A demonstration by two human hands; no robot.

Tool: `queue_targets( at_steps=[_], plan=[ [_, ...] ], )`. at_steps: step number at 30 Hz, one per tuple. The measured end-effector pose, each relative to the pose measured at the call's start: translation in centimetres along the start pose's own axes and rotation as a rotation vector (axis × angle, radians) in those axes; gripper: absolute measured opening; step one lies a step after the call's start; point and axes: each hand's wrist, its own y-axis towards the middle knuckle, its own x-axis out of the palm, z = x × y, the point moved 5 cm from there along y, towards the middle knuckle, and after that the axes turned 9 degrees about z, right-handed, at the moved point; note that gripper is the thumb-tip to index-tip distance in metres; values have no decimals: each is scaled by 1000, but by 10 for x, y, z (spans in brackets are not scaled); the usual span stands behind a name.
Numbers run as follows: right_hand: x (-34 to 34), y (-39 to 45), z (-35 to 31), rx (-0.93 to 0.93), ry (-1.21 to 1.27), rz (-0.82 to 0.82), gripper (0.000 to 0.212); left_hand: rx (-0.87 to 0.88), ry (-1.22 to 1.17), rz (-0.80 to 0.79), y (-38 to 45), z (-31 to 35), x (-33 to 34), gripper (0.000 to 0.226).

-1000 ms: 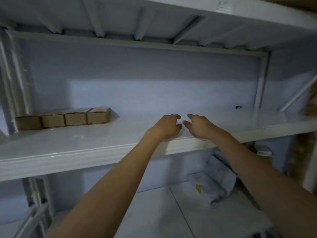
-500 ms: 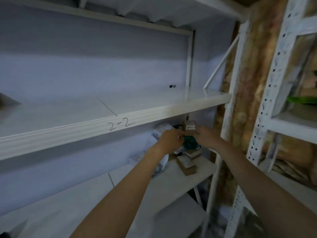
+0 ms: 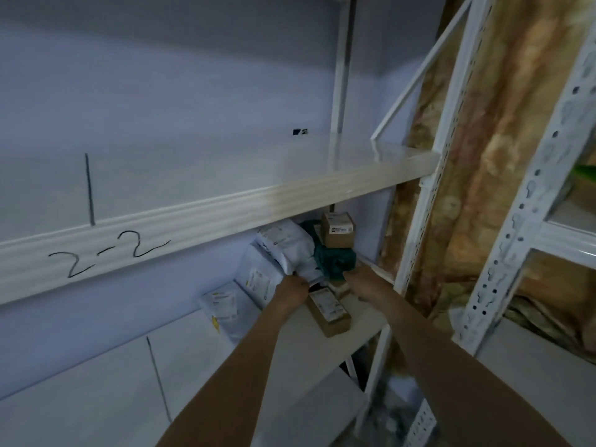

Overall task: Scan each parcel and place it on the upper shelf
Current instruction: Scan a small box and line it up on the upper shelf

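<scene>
The white upper shelf [image 3: 225, 214] carries a hand-written "2-2" on its front lip. Parcels are piled at the right end of the lower shelf [image 3: 290, 346]: white mailers [image 3: 283, 243], a teal parcel [image 3: 335, 261] with a small cardboard box [image 3: 338, 232] on top, and a long cardboard box [image 3: 329, 309] in front. My left hand [image 3: 292, 290] has its fingers curled on the lower edge of a white mailer. My right hand [image 3: 364, 282] touches the bottom of the teal parcel, and its fingertips are hidden under it.
Another white mailer [image 3: 222, 304] lies further left on the lower shelf. A perforated white upright [image 3: 422, 240] stands just right of the pile. A second rack [image 3: 516, 221] stands to the right, in front of a mottled brown wall.
My view swung right from the upper shelf's row of brown boxes. Both hands dropped from the upper shelf's edge to the parcel pile below, then moved lower on it.
</scene>
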Motion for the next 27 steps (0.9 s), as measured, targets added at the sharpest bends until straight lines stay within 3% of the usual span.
queue_targets(
  at_steps=[3, 6, 8, 15, 19, 23, 27],
  plan=[
    [13, 29, 11, 47, 24, -55, 37, -150, -166, -4, 30, -19, 18, 13],
    [19, 54, 22, 106, 62, -106, 34, -361, -307, -41, 45, -40, 38, 38],
    [25, 71, 32, 159, 93, -157, 33, -475, -458, -107, 48, -51, 52, 40],
    [57, 129, 55, 311, 164, -370, 53, -598, -667, -124, 79, -69, 88, 33],
    [78, 153, 66, 333, 310, -448, 31, -674, -706, -133, 95, -79, 112, 41],
    [93, 173, 99, 490, 287, -536, 44, -738, -658, -110, 108, -83, 131, 53],
    [109, 181, 121, 523, 264, -655, 46, -775, -593, -234, 112, -85, 155, 50]
  ],
)
